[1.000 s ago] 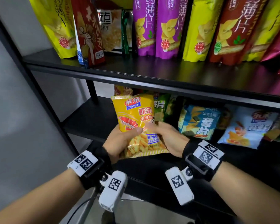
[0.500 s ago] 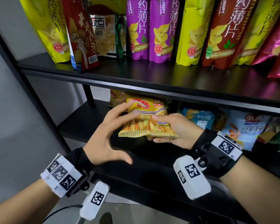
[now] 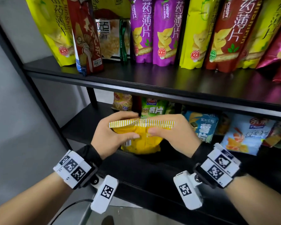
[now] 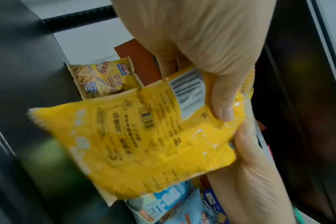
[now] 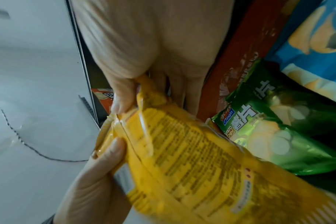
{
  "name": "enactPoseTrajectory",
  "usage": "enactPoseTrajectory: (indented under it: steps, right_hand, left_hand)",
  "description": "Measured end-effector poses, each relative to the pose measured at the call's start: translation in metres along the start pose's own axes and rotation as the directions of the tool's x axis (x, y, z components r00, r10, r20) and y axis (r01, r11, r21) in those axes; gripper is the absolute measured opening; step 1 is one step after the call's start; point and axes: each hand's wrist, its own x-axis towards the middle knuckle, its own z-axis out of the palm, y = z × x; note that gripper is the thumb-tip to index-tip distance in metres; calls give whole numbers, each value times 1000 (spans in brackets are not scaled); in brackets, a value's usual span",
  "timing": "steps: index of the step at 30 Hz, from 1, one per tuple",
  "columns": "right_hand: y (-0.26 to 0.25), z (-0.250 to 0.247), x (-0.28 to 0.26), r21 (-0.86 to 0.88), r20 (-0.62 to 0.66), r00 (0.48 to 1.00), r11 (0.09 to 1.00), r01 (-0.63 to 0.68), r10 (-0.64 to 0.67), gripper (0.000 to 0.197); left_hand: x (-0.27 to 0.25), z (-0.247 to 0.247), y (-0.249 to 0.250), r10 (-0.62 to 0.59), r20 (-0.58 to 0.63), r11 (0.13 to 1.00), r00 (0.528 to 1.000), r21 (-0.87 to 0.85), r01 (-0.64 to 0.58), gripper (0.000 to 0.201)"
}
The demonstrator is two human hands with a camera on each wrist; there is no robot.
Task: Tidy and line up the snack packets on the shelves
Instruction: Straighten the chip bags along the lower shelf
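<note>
Tall purple crisp bags [image 3: 141,30], upper shelf: 2
Tall yellow crisp bags [image 3: 195,33], upper shelf: at least 3
Small yellow foil snack packets [image 3: 140,138], lower shelf: 2
Hands [image 3: 111,135]: 2

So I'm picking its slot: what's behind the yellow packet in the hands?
Behind the yellow packet stand a green chip packet and a similar yellow packet further left. The shelf directly behind it is covered by the packet and both hands.

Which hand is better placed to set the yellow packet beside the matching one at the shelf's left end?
Left, probably. Both hands pinch the yellow packet, but the left hand is nearer the matching packet.
</note>
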Motion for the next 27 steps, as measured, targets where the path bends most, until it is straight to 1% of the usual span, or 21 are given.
enactPoseTrajectory:
  steps: [1,2,3,5,8,10,11,13,14,16,19,22,24,26,27]
  right_hand:
    - [4,3,1,-22,-78,997,1000,-4,2,14]
    - [7,4,1,-41,-134,991,999,-7,1,19]
    - [10,4,0,-39,-158,987,999,-4,-2,22]
    - [13,5,-1,-6,-168,986,1000,-3,2,23]
    - [14,8,0,64,-141,989,997,-37,46,30]
    - [16,6,3,158,-73,989,981,-117,129,21]
    - [17,5,3,204,-14,981,961,-186,193,23]
    - [22,8,-1,232,117,944,916,-328,308,42]
    - [24,12,-4,230,165,921,894,-384,353,48]
    - [28,20,-9,242,212,887,857,-454,410,49]
    - [33,24,-12,252,229,873,840,-481,431,35]
    - [35,24,-11,268,236,869,830,-489,436,31]
    - [36,24,-11,288,212,878,831,-476,430,32]
    - [34,22,-10,312,161,886,829,-464,435,33]
    - [33,19,-8,333,133,884,820,-466,449,34]
  left_hand:
    - [-1,3,1,1,43,999,999,-42,1,58]
    - [-2,6,1,-7,67,997,998,-78,12,61]
    - [-2,9,2,-27,67,993,997,-114,34,58]
    - [-1,13,4,-97,26,976,995,-192,100,47]
    - [2,18,5,-162,-37,961,986,-232,149,38]
    - [3,18,5,-182,-77,961,980,-226,160,36]
    - [4,17,3,-204,-108,956,973,-239,173,35]
    - [8,14,-1,-273,-174,930,946,-300,213,35]
    - [10,12,-4,-309,-191,915,932,-326,236,37]
    - [13,11,-11,-365,-191,895,911,-341,287,43]
    - [12,12,-14,-424,-198,873,884,-350,341,48]
    - [10,12,-18,-445,-206,870,872,-330,366,39]
    - [11,10,-20,-434,-198,882,879,-295,368,30]
    - [12,5,-20,-404,-154,895,902,-270,355,22]
    - [12,1,-20,-385,-124,899,914,-275,341,22]
